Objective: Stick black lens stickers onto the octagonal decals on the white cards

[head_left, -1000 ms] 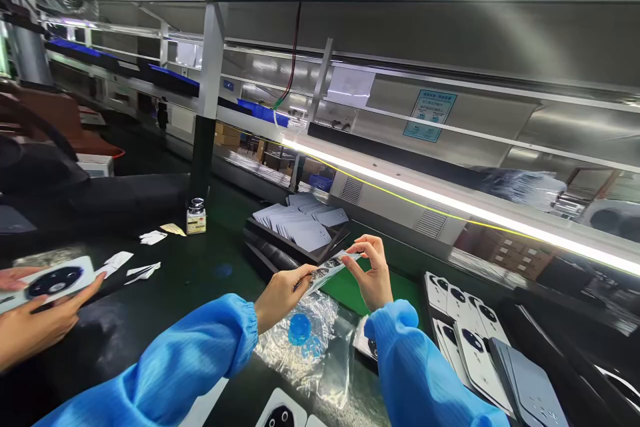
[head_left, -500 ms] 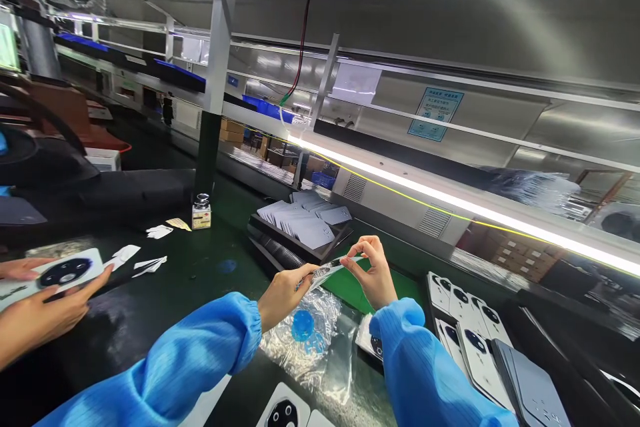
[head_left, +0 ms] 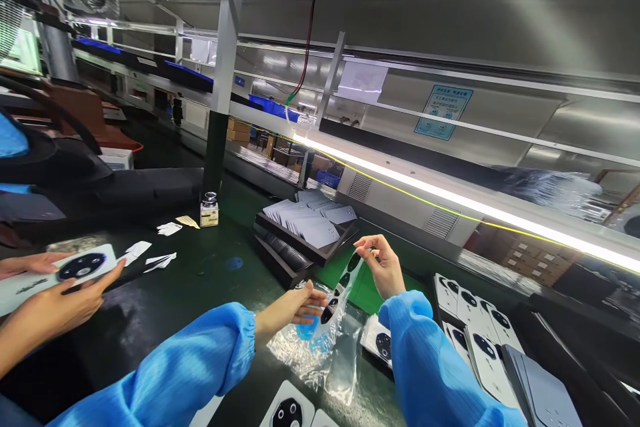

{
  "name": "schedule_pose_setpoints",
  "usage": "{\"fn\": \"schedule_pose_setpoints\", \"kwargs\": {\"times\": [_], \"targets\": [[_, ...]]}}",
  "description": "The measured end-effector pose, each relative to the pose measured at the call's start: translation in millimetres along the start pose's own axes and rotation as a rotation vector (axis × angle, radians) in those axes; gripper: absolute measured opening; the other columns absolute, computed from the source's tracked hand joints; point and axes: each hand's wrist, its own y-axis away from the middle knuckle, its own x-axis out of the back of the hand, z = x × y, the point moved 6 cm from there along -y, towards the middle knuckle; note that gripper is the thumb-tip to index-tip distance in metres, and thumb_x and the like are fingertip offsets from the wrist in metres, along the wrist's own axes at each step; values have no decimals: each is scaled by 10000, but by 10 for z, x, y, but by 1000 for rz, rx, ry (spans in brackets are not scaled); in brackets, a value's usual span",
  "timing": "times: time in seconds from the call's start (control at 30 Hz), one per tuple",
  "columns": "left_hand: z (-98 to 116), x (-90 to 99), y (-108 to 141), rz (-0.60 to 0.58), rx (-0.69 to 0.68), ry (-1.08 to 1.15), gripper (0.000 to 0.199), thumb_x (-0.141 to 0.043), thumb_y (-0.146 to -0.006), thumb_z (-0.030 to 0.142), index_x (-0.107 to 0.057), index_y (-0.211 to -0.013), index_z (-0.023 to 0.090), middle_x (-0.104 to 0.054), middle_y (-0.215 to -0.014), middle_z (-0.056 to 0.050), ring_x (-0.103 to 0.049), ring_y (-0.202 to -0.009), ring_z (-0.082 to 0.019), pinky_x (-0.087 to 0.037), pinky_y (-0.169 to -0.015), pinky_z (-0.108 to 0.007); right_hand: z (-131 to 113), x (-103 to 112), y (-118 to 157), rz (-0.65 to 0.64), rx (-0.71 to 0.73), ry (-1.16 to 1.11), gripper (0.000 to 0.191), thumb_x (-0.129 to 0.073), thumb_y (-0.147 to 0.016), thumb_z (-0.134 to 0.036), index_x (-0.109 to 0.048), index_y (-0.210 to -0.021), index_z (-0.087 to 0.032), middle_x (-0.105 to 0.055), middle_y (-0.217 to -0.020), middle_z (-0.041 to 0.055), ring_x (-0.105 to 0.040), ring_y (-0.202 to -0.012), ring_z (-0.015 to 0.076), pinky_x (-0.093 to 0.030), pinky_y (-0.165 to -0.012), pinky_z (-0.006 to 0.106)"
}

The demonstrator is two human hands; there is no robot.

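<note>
In my right hand (head_left: 384, 268) a clear strip with a row of dark oval pieces (head_left: 344, 281) is pinched by its upper end and hangs at a slant. My left hand (head_left: 289, 309) is open, fingers stretched out beside the strip's lower end; whether they touch it I cannot tell. Below both hands lies crumpled clear plastic film (head_left: 305, 353) with blue marks. A white phone back panel with a black round camera area (head_left: 289, 411) lies at the bottom edge. Another stack of white panels (head_left: 370, 332) is partly hidden by my right sleeve.
A dark tray of grey panels (head_left: 300, 223) stands behind my hands. White and grey panels (head_left: 483, 347) fill a tray at the right. A small bottle (head_left: 209, 210) and paper scraps (head_left: 136, 252) lie left. At far left, a co-worker's hands (head_left: 75, 300) hold a white panel.
My left hand has let go of the strip and its fingers have spread. The strip now hangs from my right hand, more upright. The view has shifted slightly.
</note>
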Motion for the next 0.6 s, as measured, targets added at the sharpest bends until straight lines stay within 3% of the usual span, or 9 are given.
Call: {"fn": "schedule_pose_setpoints", "kwargs": {"times": [0.07, 0.17, 0.3, 0.43, 0.6], "targets": [[-73, -14, 33, -28, 54, 98, 573, -267, -982, 569, -683, -1115, 199, -691, -1170, -97, -660, -1060, -257, -538, -869, -365, 50, 27, -15, 32, -46, -32, 268, -589, -720, -461, -463, -704, -226, -632, -787, 25, -578, -750, 191, -427, -656, 302], [-128, -37, 68, -28, 44, 204, 722, -497, -784, 775, -665, -1131, 165, -669, -1202, -140, -612, -1147, -308, -510, -952, -415, 152, 73, -25, 101, -113, -55, 308, -605, -671, -492, -447, -695, -228, -604, -744, 16, -558, -700, 177, -426, -617, 290], [-175, -56, 73, -1, 5, 279, 840, -813, -503, 678, -649, -1152, 171, -668, -1196, -165, -569, -1196, -357, -468, -1006, -473, 323, 138, -30, 177, -204, -65, 370, -630, -607, -542, -448, -668, -226, -539, -667, -10, -481, -589, 134, -383, -507, 255], [-180, -39, 101, 32, -17, 352, 810, -823, -534, 628, -594, -1178, 193, -664, -1196, -174, -613, -1141, -347, -490, -973, -489, 509, 171, -14, 193, -309, -72, 384, -701, -653, -477, -428, -651, -208, -484, -578, -60, -400, -470, 79, -331, -425, 207], [-74, 15, 194, 85, -37, 381, 657, -701, -659, 723, -592, -1035, 195, -684, -1126, -141, -658, -1065, -324, -545, -894, -443, 748, 163, 52, 164, -441, -64, 279, -653, -844, -161, -447, -657, -168, -461, -543, -94, -399, -415, 49, -324, -390, 159]]}}
